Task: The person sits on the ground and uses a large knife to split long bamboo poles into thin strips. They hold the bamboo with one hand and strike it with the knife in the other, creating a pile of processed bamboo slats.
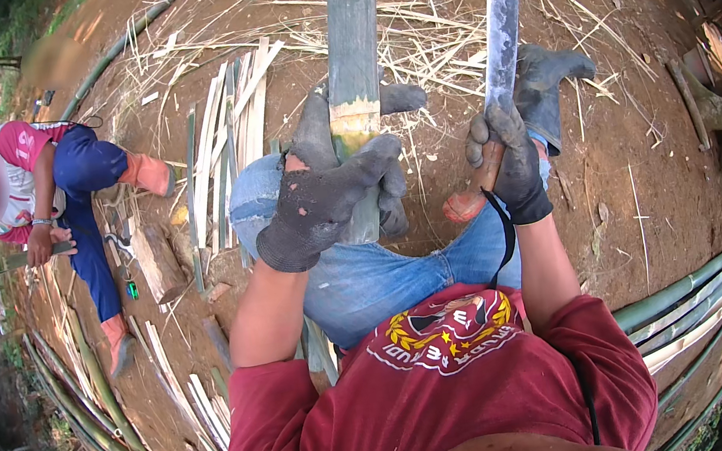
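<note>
My left hand (316, 197), in a worn dark glove, grips a wide split bamboo piece (351, 35) near its lower end. The green bamboo points away from me, with a scraped, pale yellow band across its node just above my fingers. In my gloved right hand (511, 155) is a machete (503, 33), held upright by its wooden handle. Its broad grey blade stands apart from the bamboo, to the right. A black strap hangs from the handle end. Both hands are above my knees.
Pale bamboo strips (223, 143) lie beside my left leg, and thin shavings (438, 51) litter the dirt ahead. A person (35, 177) sits at the left, holding bamboo. A short log (158, 263) lies between us. Long bamboo poles (696, 277) are at the right.
</note>
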Motion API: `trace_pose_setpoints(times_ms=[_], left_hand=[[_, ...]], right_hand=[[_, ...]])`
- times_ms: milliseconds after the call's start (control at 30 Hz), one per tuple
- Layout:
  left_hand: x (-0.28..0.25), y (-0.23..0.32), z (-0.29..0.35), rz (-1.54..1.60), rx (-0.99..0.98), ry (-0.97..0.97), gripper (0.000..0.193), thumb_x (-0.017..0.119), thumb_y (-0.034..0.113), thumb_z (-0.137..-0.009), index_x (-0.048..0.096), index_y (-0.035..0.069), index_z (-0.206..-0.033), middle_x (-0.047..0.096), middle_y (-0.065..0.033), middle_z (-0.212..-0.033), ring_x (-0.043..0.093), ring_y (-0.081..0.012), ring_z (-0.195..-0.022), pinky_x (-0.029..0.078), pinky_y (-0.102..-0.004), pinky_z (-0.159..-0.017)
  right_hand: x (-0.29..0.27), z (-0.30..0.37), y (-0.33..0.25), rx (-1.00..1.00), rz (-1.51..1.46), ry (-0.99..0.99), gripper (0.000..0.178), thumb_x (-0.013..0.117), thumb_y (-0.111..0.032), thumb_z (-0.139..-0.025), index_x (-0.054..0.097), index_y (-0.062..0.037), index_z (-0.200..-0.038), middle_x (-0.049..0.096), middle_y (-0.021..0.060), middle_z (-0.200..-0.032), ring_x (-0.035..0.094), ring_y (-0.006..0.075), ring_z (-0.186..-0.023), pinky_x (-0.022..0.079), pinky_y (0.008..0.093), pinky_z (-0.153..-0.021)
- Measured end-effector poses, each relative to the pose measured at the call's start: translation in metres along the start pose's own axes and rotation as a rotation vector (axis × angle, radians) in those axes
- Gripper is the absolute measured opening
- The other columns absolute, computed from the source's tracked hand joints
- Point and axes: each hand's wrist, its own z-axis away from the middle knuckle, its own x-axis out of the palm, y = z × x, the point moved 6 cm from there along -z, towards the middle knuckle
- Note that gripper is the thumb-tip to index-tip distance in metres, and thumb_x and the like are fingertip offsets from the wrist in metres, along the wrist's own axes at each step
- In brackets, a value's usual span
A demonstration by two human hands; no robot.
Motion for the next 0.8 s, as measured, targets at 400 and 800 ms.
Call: trace_pose_setpoints(times_ms=[400,800], left_hand=[[0.000,-0.016,0.004,0.151,-0.103,0.027,0.048,0.068,0.014,-0.085,0.040,0.000,-0.122,0.057,-0.0088,-0.075,0.058,-0.0135,-0.056,0.050,-0.0266,-0.046],[-0.018,-0.043,0.020,0.188,-0.258,0.102,0.017,0.068,0.010,-0.087,0.064,0.000,-0.100,0.064,-0.0088,-0.071,0.062,-0.0165,-0.057,0.051,-0.0293,-0.049]], right_hand=[[0.027,0.010,-0.014,-0.043,0.279,-0.073,0.034,0.045,-0.041,-0.102,0.053,-0.0077,-0.100,0.059,0.0070,-0.083,0.058,0.0142,-0.065,0.049,0.0275,-0.056],[0.149,0.029,-0.046,-0.597,1.486,-0.529,0.050,0.067,-0.031,-0.086,0.059,-0.0260,-0.135,0.050,0.0049,-0.069,0.055,0.0231,-0.062,0.045,0.0355,-0.055]])
